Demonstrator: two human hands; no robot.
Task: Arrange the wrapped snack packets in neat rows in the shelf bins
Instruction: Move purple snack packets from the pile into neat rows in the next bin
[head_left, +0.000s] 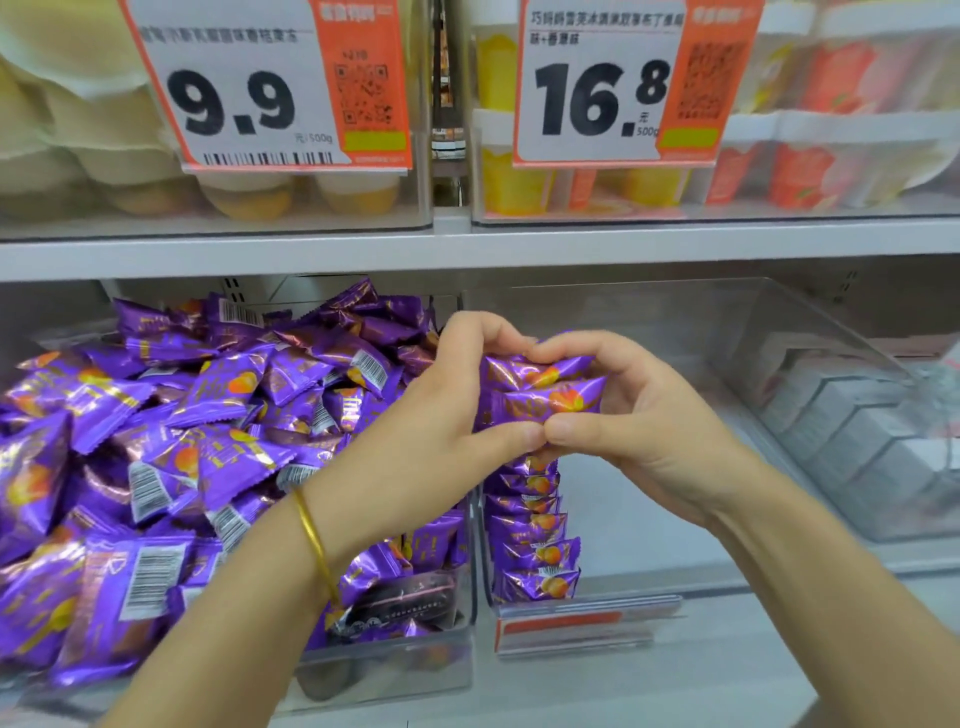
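Pinching two packets (545, 395) stacked between left hand (452, 410) and right hand (639, 415), fingers curled round both ends, long axes side to side like the row (535, 540) standing in the bin (675, 530) just below, both hands equally near, so likely straight down behind it.

Up and to the left of the fingers (467, 332) of the left hand (441, 410), the left price tag (249, 88) is showing "9.9" with "元/500g" below it, plus a barcode and a QR code. Above the fingers (587, 348) of the right hand (639, 415), the right price tag (597, 88) is showing "16.8", "元" and "500g"; its Chinese heading is blurring past sure reading. The held packets (540, 389) between the fingers are carrying illegible gold print. Left of the fingers, loose packets (156, 441) are showing barcodes with unreadable digits.
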